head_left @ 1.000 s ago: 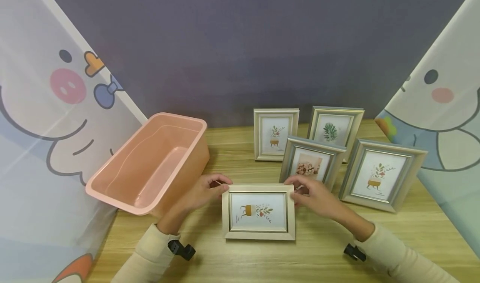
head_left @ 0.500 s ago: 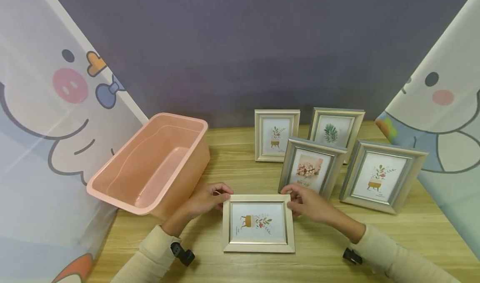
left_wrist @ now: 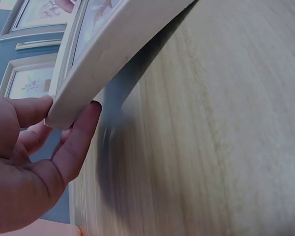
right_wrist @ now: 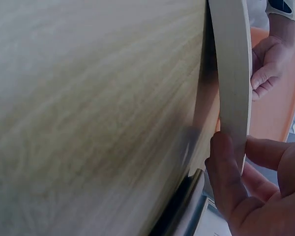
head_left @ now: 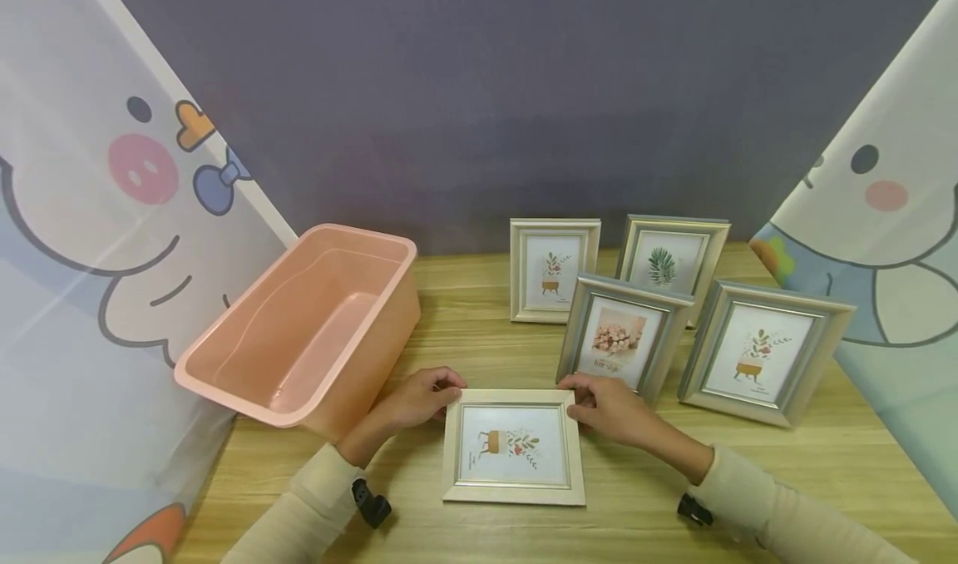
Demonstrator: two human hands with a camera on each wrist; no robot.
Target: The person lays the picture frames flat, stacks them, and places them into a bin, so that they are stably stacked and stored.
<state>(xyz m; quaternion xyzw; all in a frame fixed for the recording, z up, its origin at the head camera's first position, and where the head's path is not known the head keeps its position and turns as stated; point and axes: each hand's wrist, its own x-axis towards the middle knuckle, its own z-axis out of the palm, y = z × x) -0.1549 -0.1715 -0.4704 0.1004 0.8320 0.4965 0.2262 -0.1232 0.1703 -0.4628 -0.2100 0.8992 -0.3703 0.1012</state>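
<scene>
A cream picture frame (head_left: 513, 495) with a plant-pot print lies sideways at the front middle of the table, its far edge tipped up. At its far left corner my left hand (head_left: 421, 398) pinches the border between thumb and fingers. The right hand (head_left: 609, 408) grips the far right corner in the same way. In the left wrist view, fingertips (left_wrist: 91, 112) curl under the raised corner of the frame (left_wrist: 96, 66), and a dark gap shows between frame and wood. The right wrist view has thumb and fingers (right_wrist: 221, 147) on either side of the frame's edge (right_wrist: 233, 73).
A pink plastic tub (head_left: 359, 331) stands at the left. Behind the right hand stand a silver frame with a flower photo (head_left: 572, 339), a cream frame (head_left: 518, 273), a leaf-print frame (head_left: 711, 264) and a larger silver frame (head_left: 812, 364). A grey wall (head_left: 464, 115) closes the back.
The cream frame has come down towards the table's front and lies flatter, with both hands moving along at its far corners. The standing frames and the tub keep their places.
</scene>
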